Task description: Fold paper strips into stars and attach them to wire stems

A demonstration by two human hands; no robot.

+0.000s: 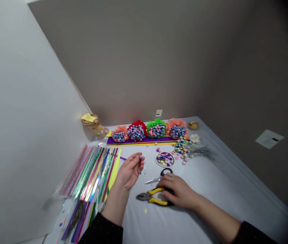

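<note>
My left hand (131,169) is raised over the middle of the table, its fingertips pinched on a small lilac piece (140,157). My right hand (178,189) rests at the handles of the yellow and black pliers (156,196), its fingers curled over them and the scissors' (154,180) handle. The scissors lie just beyond the pliers, blades pointing left. Whether the right fingers grip either tool is hard to tell. Past the scissors sits an oval dish (165,159) of small colourful paper stars.
Packs of shiny paper strips (90,173) cover the left side. Several paper flowers (136,131) filled with stars line the back on coloured sheets. Silvery wire stems (202,152) and loose stars lie at the back right. A boot-shaped holder (98,128) stands back left.
</note>
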